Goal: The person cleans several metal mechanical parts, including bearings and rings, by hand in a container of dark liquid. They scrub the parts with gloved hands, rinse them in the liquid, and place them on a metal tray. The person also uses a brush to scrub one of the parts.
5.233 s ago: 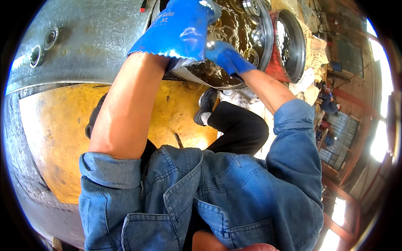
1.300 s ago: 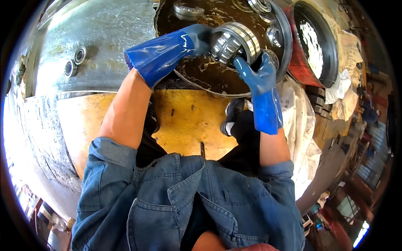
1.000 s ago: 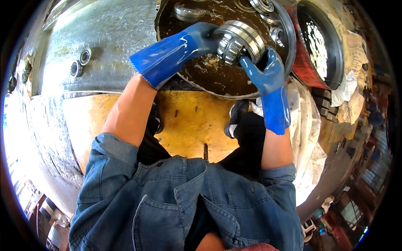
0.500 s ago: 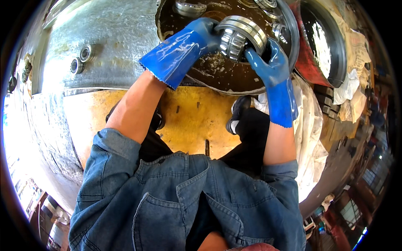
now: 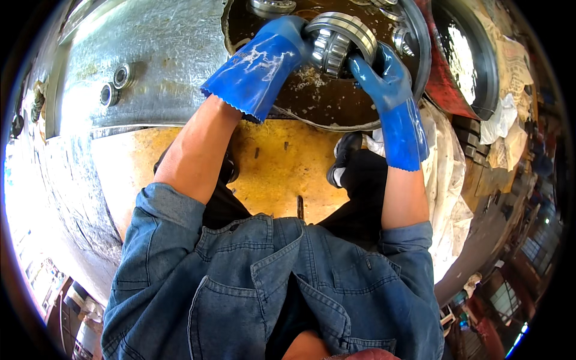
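We see a stained yellow floor (image 5: pixel 276 171) with dark marks, a grey metal-topped bench (image 5: pixel 174 66) upper left, strong glare down the left edge. Right side we get a dim, brownish room, gridded window (image 5: pixel 506 301) lower right, blurry.

Small dark printed marking (image 5: pixel 242 56) on the left blue glove (image 5: pixel 258 75) toward eleven o'clock, characters partly blurred and set along the slanting cuff, faint rows of print on crumpled brown paper (image 5: pixel 513 63) at two o'clock, too small and soft to read
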A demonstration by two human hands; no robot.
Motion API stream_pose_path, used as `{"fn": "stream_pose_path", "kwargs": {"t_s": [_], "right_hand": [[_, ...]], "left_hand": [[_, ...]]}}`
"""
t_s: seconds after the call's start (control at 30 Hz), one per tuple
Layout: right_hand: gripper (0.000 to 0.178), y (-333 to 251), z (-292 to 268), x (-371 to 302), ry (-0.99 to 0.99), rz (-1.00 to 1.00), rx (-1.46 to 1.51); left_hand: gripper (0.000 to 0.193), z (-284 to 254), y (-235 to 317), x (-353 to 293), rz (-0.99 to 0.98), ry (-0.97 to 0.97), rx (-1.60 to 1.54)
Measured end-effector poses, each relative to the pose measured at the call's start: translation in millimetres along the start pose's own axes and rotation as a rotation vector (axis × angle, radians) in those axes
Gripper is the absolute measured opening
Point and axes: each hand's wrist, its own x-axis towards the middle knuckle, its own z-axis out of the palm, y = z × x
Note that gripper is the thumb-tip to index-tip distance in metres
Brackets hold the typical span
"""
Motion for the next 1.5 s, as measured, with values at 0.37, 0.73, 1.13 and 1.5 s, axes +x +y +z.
{"fn": "stream_pose_path", "kwargs": {"t_s": [0.37, 0.73, 1.13, 1.5], "right_hand": [[0.059, -15.3, -6.0, 2.4, 0.042, 0.307, -0.056], [0.039, 31.1, -22.7, 23.4, 0.315, 0.376, 0.252], [0.046, 109.3, -35.5, 20.5, 0.025, 0.440, 0.533], [0.048, 57.1, -15.1, 3.6, 0.131, 0.469, 0.215]], "left_hand": [[0.039, 7.9, -13.6, 2.4, -0.189, -0.136, -0.159], [0.040, 7.0, -10.2, -10.4, -0.169, -0.167, -0.106], [0.041, 21.4, 3.6, -8.9, -0.233, -0.173, -0.108], [0.042, 17.8, -0.6, -14.6, -0.326, -0.154, -0.141]]}}
